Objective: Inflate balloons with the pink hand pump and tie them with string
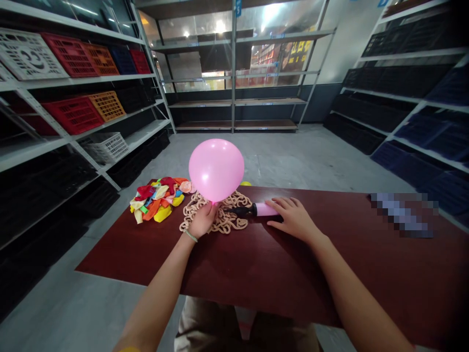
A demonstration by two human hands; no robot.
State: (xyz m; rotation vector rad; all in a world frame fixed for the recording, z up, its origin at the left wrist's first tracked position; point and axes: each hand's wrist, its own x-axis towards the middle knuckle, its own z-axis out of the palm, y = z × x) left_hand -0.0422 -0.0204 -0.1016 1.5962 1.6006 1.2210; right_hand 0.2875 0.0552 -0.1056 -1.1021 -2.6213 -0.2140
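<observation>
At a dark red table, the left hand pinches shut the neck of a full pink balloon held upright over a tangle of cord. The right hand rests flat and open on a pump lying beside it. One balloon is inflated, no knot is visible, and a pile of flat balloons lies to the left.

The rope pile is lying on the table. The flat balloons are lying just left of it, the pump is lying at its right edge, and the inflated balloon is sitting directly above it.
</observation>
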